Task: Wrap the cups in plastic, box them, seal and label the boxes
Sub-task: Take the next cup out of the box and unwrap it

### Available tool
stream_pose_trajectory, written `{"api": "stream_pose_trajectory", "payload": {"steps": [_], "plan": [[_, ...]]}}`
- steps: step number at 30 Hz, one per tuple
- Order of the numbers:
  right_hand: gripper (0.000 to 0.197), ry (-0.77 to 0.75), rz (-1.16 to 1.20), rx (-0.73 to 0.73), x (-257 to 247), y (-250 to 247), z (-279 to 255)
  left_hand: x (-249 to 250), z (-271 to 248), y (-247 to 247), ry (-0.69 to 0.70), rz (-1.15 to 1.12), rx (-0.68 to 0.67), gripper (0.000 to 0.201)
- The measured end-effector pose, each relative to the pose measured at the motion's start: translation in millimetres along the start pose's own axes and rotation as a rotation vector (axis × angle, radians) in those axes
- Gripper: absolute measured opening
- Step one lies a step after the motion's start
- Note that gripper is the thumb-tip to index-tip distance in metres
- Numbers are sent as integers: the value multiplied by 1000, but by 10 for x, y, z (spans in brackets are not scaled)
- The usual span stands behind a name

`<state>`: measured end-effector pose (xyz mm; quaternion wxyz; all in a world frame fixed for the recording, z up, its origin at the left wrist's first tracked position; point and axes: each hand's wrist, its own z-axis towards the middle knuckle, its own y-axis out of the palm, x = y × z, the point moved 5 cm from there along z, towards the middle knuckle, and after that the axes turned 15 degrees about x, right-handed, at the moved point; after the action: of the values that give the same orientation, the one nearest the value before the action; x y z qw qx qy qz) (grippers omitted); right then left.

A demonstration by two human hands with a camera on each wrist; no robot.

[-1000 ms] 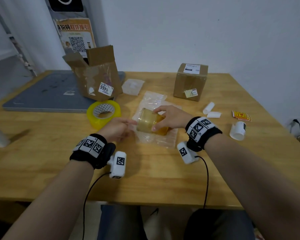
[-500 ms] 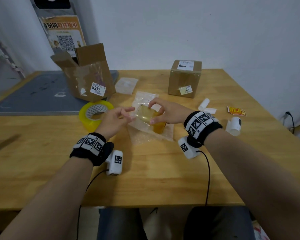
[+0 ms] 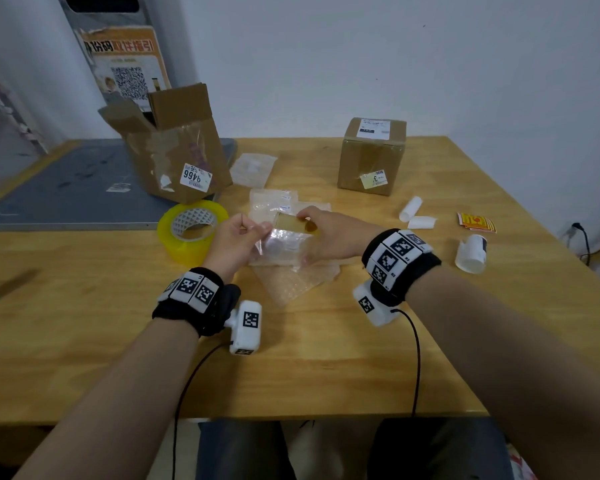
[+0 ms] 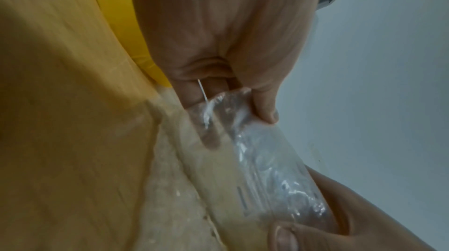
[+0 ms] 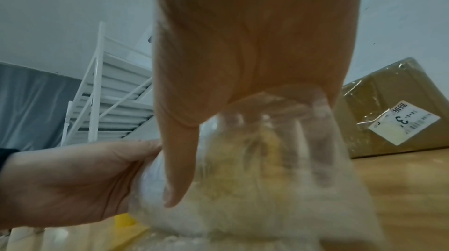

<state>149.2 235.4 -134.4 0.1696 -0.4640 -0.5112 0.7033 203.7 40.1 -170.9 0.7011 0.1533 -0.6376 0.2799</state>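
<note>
An amber see-through cup [image 3: 289, 221] is held a little above the table, lying on its side and partly inside a clear plastic bag [image 3: 280, 247]. My right hand [image 3: 307, 223] grips the cup from the right, its fingers seen through the plastic [image 5: 255, 178] in the right wrist view. My left hand [image 3: 257, 231] pinches the bag's left edge [image 4: 226, 105] between thumb and fingers. A sheet of bubble wrap [image 3: 293, 280] lies on the table under both hands. An open cardboard box [image 3: 177, 150] stands at the back left. A sealed, labelled box [image 3: 371, 157] stands at the back right.
A yellow tape roll [image 3: 192, 230] lies just left of my left hand. White label rolls [image 3: 411, 207] [image 3: 471, 252] and red-yellow stickers [image 3: 477, 221] lie to the right. A grey mat [image 3: 66, 185] covers the back left, and a small plastic bag [image 3: 253, 168] lies beside the open box.
The cup has come up off the bubble wrap. My left hand has taken the bag's edge, and the plastic now covers more of the cup.
</note>
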Motion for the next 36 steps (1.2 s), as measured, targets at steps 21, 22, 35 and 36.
{"api": "stream_pose_trajectory", "payload": {"steps": [21, 22, 35, 36], "plan": [[47, 112, 422, -44, 221, -44, 17, -161, -14, -78, -11, 0, -89, 31], [47, 107, 415, -46, 221, -66, 4, -166, -22, -85, -23, -5, -90, 31], [57, 40, 227, -61, 253, -193, -95, -109, -40, -72, -24, 80, 4, 32], [58, 45, 211, -65, 229, -201, -108, -108, -41, -65, -26, 87, 9, 32]]}}
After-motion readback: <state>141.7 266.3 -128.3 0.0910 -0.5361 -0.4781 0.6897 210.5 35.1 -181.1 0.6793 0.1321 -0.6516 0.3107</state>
